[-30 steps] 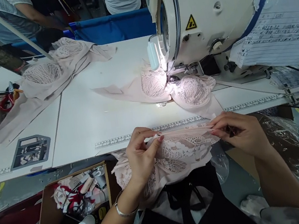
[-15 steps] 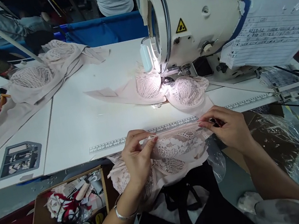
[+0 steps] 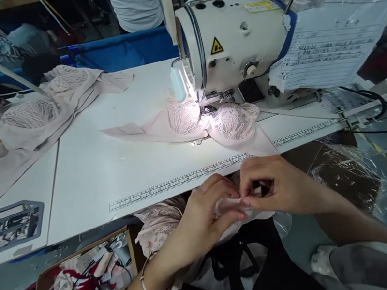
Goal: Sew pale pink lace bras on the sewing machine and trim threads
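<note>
My left hand (image 3: 207, 211) and my right hand (image 3: 277, 185) meet over my lap, just below the table's front edge. Both pinch the folded edge of a pale pink lace bra piece (image 3: 161, 221), which bunches under my left wrist. Their fingertips touch at the fabric's edge. Another pink lace bra (image 3: 212, 122) lies under the needle of the white sewing machine (image 3: 232, 41), lit by its lamp.
A pile of pink lace garments (image 3: 38, 115) sits at the table's far left. A printed ruler strip (image 3: 184, 180) runs along the white table (image 3: 107, 154) front. A cardboard box (image 3: 86, 279) of odds lies at lower left. Paper sheets (image 3: 329, 50) hang on the machine. A person stands behind.
My hands, held apart with the fabric edge stretched between them, have come together at the middle and dropped lower. The view has shifted to the right.
</note>
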`<action>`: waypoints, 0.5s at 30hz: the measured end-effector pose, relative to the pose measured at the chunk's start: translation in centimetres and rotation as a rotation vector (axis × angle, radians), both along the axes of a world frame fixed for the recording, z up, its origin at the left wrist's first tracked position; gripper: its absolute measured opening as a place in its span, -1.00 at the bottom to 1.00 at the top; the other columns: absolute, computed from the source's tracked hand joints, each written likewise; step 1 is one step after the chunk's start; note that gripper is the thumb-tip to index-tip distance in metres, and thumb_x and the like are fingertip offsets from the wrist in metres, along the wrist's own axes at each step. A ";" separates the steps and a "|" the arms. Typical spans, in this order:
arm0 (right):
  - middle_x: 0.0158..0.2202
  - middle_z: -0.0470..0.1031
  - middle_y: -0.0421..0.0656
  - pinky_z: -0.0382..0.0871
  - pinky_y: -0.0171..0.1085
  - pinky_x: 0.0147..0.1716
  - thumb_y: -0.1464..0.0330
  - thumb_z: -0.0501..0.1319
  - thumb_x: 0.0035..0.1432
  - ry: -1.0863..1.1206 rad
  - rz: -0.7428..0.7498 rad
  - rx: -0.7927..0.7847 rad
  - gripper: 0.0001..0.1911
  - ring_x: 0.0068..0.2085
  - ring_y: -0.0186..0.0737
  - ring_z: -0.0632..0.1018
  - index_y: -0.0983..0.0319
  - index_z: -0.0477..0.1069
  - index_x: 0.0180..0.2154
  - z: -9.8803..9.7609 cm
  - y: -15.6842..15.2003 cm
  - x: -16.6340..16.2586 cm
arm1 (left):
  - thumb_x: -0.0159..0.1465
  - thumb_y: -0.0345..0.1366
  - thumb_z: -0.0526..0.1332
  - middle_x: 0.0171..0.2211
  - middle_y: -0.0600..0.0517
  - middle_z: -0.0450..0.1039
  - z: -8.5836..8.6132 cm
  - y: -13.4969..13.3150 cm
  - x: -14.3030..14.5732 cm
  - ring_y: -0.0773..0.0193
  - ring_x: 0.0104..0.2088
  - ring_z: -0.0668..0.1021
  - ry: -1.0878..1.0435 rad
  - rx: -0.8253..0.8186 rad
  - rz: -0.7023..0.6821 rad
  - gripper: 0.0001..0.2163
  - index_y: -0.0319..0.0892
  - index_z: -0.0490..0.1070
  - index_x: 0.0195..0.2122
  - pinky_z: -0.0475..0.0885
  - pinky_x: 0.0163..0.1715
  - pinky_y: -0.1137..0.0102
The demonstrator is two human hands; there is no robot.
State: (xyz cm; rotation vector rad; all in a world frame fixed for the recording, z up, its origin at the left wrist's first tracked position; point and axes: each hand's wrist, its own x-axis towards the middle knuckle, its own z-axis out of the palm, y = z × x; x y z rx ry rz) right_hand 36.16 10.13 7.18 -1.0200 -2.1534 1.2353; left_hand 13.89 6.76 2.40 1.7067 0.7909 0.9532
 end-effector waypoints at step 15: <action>-0.46 0.42 -0.29 0.16 -0.39 -0.56 0.20 0.37 0.22 -0.005 -0.072 0.084 -0.76 -0.55 -0.42 0.30 0.17 0.38 -0.27 -3.7 1.0 3.4 | 0.38 -0.34 0.23 -0.40 0.03 0.36 -0.9 2.0 1.0 0.28 -0.36 0.42 -0.065 -0.060 0.039 -0.84 -0.17 0.39 -0.38 0.31 -0.35 0.38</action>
